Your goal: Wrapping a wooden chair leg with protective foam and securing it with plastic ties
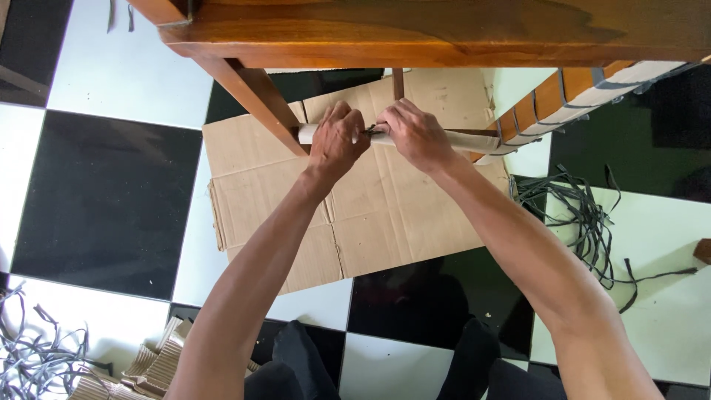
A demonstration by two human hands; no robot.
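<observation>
Paper-wrapped rail (474, 141) of the wooden furniture frame (415, 33) sits w/ both hands on it, above flattened cardboard (370, 215) on the checkered floor (104, 192). Left hand (335, 141) has its grip clamped round the rail; right hand (416, 135) pinches a dark strap (372, 130) against it, just beside. More straps (585, 215) lie tangled nearby; the other rail (585, 92) is wrapped too.

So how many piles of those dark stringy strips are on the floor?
2: one dark strip pile right of the cardboard sheet, one greyer pile at the bottom-left corner, cut off by the edge. More may be hidden.
</observation>
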